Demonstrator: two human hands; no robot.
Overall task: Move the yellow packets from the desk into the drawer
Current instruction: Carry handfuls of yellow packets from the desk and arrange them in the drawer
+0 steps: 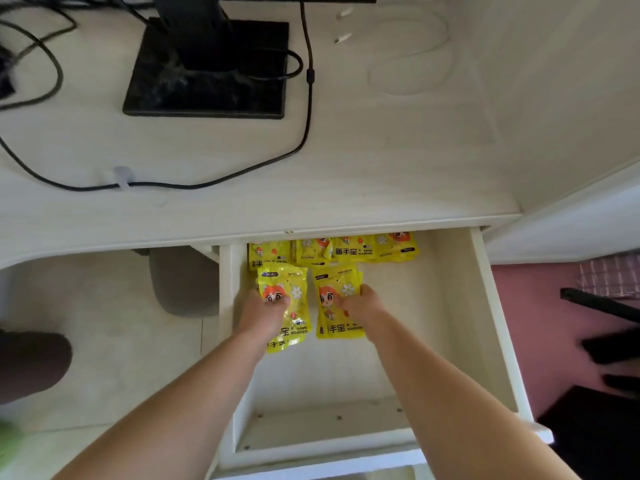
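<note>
Two stacks of glossy yellow plastic packets with a red-haired cartoon figure, a left stack (294, 289) and a right stack (337, 285), are in your hands, both inside the open white wooden drawer (491, 323). Your left hand (265, 308) grips the left stack, with the thumb curled over its printed face. This stack is a little fanned and tilted, with its lower end toward 6 o'clock. Your right hand (362, 303) grips the right stack from its 3 o'clock edge, with fingers bent on the top packet.

The two stacks are just beside each other, in the far half of the drawer, left of its middle. I cannot tell if they rest on the drawer floor or hang a little above it. At 12 o'clock from them, a row of more yellow packets (353, 251) lies along the back of the drawer, partly under the edge of the pale cream wooden desk (381, 168).

On the desk, at 11 o'clock of the view, stands a black square monitor base (207, 84). A thin black cable (306, 126) runs from 12 o'clock down toward 9 o'clock, through a small clear clip (119, 176).
</note>
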